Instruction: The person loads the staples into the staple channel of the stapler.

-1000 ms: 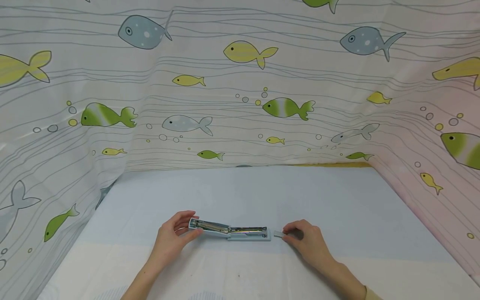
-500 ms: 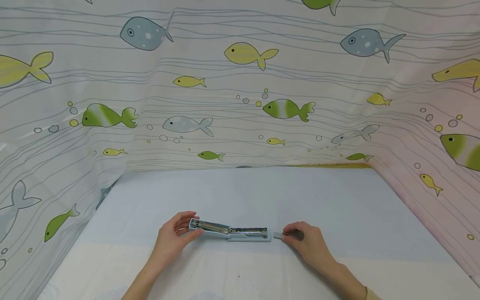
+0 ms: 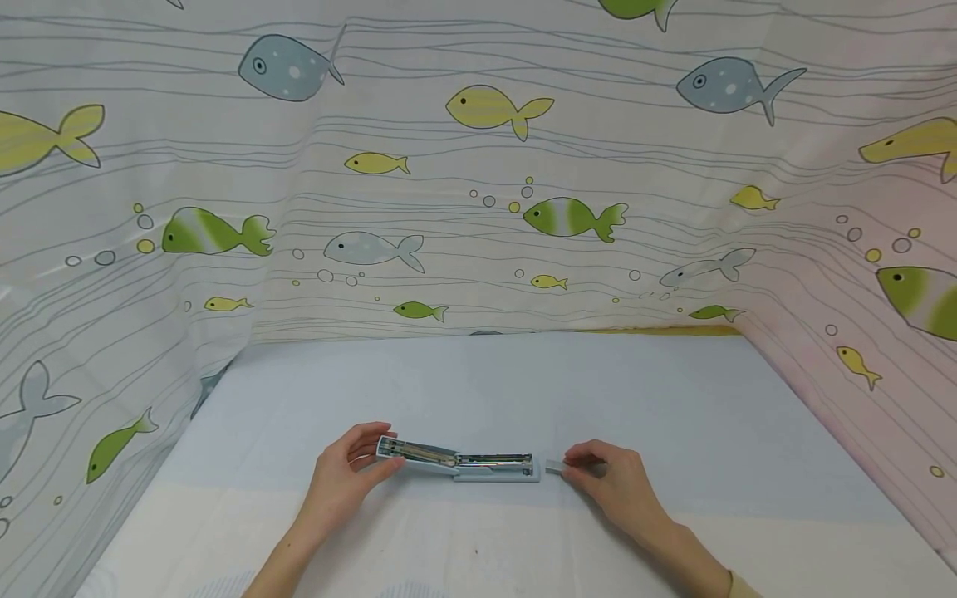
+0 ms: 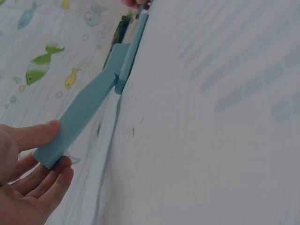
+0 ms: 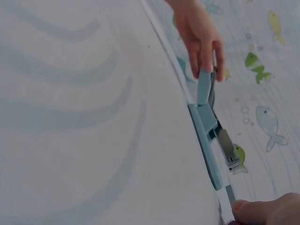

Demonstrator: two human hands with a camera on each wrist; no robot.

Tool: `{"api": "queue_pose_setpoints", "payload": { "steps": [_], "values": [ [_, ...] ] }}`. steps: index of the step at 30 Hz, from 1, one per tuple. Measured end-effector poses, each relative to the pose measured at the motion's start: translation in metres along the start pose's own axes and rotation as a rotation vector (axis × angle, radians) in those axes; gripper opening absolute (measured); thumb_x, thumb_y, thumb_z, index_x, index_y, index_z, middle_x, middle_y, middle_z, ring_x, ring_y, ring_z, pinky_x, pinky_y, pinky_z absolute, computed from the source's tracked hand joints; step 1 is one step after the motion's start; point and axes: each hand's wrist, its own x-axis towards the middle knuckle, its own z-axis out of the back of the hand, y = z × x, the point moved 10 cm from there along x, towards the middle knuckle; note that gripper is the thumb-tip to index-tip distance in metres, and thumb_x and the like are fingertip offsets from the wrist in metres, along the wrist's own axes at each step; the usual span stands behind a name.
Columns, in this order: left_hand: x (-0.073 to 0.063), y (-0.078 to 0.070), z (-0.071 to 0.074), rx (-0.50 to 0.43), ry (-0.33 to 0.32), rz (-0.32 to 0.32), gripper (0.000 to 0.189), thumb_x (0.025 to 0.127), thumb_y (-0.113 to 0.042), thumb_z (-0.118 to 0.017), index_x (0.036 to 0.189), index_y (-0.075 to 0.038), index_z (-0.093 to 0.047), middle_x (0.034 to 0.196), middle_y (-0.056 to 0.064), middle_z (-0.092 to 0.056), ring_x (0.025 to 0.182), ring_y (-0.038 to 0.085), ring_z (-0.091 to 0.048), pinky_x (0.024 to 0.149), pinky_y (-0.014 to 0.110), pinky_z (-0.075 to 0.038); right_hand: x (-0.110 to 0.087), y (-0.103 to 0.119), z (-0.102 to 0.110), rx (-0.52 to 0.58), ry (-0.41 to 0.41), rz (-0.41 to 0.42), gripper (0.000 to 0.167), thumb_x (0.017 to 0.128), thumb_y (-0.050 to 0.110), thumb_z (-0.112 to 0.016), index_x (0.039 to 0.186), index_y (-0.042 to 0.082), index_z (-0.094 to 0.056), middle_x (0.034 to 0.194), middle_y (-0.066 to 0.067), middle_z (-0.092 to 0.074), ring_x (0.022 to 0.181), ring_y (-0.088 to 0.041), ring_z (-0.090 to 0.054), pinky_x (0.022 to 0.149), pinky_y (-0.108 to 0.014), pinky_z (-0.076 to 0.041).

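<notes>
A light blue stapler (image 3: 497, 476) lies folded wide open on the table, its metal staple channel (image 5: 227, 146) showing. My left hand (image 3: 342, 475) grips the free end of its raised top cover (image 4: 84, 110), thumb (image 4: 40, 136) on the near side and fingers (image 4: 51, 185) on the other. Just off the stapler's right end, my right hand (image 3: 616, 486) pinches a short grey strip of staples (image 3: 555, 467) between thumb and fingers. In the right wrist view the strip sticks out past the thumb (image 5: 255, 212), close to the base's front end.
A white and pale blue cloth (image 3: 478, 399) covers the table. Fish-printed curtains (image 3: 478, 191) rise at the back and along both sides. A tiny dark speck (image 3: 476, 551) shows on the cloth in front of the stapler.
</notes>
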Motion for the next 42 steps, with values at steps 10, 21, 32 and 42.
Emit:
{"api": "queue_pose_setpoints", "payload": {
  "steps": [10,21,32,42],
  "values": [
    [-0.001,-0.002,0.0,0.01,0.0,-0.009,0.053,0.081,-0.019,-0.084,0.128,-0.009,-0.062,0.121,0.006,-0.069,0.109,0.017,-0.065,0.094,0.018,-0.054,0.003,0.001,0.001,0.044,0.002,0.001,0.024,0.075,0.006,-0.086,0.091,0.021,-0.075,0.085,0.016,-0.072,0.078,0.0,-0.065,0.073,-0.025,-0.058],
    [-0.001,-0.003,0.0,0.014,0.003,-0.011,0.052,0.081,-0.018,-0.084,0.127,-0.008,-0.062,0.121,0.006,-0.069,0.109,0.017,-0.065,0.094,0.017,-0.054,0.006,0.004,0.003,0.055,-0.006,0.019,0.024,0.075,0.006,-0.086,0.091,0.021,-0.075,0.085,0.016,-0.072,0.076,0.0,-0.065,0.072,-0.027,-0.058],
    [-0.001,-0.004,0.0,0.016,0.008,-0.002,0.052,0.082,-0.021,-0.084,0.128,-0.008,-0.063,0.123,0.005,-0.069,0.112,0.019,-0.064,0.096,0.017,-0.054,0.01,0.011,0.006,0.038,-0.018,0.06,0.024,0.076,0.006,-0.086,0.092,0.02,-0.075,0.085,0.016,-0.072,0.075,0.0,-0.066,0.073,-0.023,-0.057],
    [-0.001,-0.003,0.0,0.02,0.012,0.003,0.05,0.082,-0.021,-0.084,0.127,-0.009,-0.064,0.122,0.004,-0.069,0.111,0.018,-0.064,0.096,0.019,-0.054,0.013,0.019,0.008,0.048,-0.018,0.071,0.023,0.077,0.009,-0.086,0.093,0.021,-0.075,0.085,0.019,-0.072,0.076,0.001,-0.066,0.075,-0.025,-0.057]
  ]
}}
